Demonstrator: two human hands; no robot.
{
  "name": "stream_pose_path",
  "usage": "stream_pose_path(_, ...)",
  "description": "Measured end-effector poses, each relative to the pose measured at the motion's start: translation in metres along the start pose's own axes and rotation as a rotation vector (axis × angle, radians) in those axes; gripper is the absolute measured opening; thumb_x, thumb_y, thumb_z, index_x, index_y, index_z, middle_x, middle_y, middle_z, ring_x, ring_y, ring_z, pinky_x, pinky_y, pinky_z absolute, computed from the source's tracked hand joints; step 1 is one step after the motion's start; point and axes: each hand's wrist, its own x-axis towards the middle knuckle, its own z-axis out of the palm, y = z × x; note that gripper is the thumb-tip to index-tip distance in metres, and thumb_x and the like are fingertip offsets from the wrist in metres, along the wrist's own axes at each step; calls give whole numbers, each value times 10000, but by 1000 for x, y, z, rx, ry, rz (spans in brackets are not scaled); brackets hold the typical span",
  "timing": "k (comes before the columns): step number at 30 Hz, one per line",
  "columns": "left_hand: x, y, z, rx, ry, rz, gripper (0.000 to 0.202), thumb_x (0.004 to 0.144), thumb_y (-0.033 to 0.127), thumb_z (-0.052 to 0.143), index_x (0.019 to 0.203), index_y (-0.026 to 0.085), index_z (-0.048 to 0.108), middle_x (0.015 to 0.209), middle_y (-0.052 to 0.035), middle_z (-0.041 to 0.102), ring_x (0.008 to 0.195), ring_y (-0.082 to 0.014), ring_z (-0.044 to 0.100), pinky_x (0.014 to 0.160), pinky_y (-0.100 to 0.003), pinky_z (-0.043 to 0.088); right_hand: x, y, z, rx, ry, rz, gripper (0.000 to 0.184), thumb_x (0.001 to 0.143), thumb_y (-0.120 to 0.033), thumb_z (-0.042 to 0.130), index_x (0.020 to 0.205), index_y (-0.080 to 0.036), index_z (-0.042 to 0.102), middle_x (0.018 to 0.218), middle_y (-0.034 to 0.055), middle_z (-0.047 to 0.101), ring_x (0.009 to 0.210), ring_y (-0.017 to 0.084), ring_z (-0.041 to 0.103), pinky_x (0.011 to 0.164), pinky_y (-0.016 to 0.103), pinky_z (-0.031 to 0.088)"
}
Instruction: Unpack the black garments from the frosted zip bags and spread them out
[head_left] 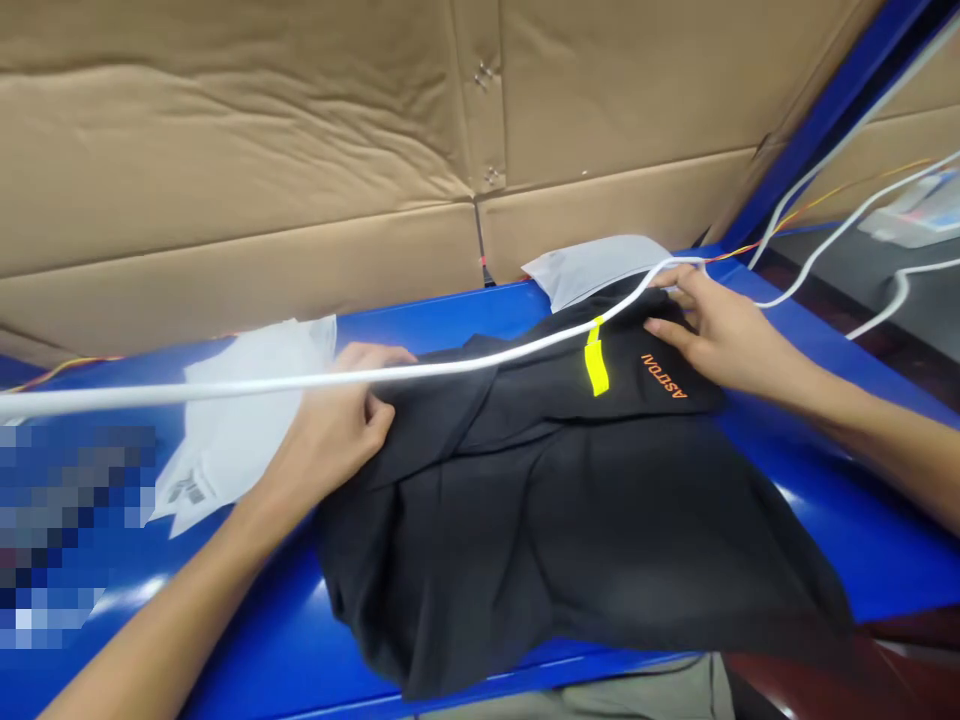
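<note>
Reaching forward with arms spread, left hand (352,400) curled tightly on one end of a black garment (540,530), right hand (709,325) pinching its opposite end, fabric stretched between them and trailing nearer, across a blue table (885,560).

Glare whitens spots on the blue tabletop (862,550), and pixelation masks a patch at left.

Seemingly a workshop or packing room: a blue desk (270,640) stands against cardboard (420,110) at twelve o'clock, a blue frame (816,130) rises towards two, a loose white cable (442,369) crosses from nine, and white bags (232,430) lie near nine and between one and two.
</note>
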Motion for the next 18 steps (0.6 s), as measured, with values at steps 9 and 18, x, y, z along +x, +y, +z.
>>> stream_pose_path(9, -1, -6, -15, -21, 37, -41, 369, 988, 463, 519, 1177, 249, 753, 1218, -103, 725, 1179, -355, 674, 1113, -512, 509, -3, -6, 1, -262, -23, -169, 169, 859, -325, 701, 829, -282, 541, 889, 36, 667, 806, 250, 583, 823, 394, 455)
stream_pose_path(18, 0, -2, -12, -56, 240, -60, 331, 1025, 514, 572, 1019, 265, 789, 1236, -58, 691, 1177, -330, 651, 1159, -512, 473, -5, -8, 0, -215, 152, -191, 146, 949, -353, 678, 1061, -275, 730, 1128, 78, 786, 1135, 334, 701, 1073, 473, 469)
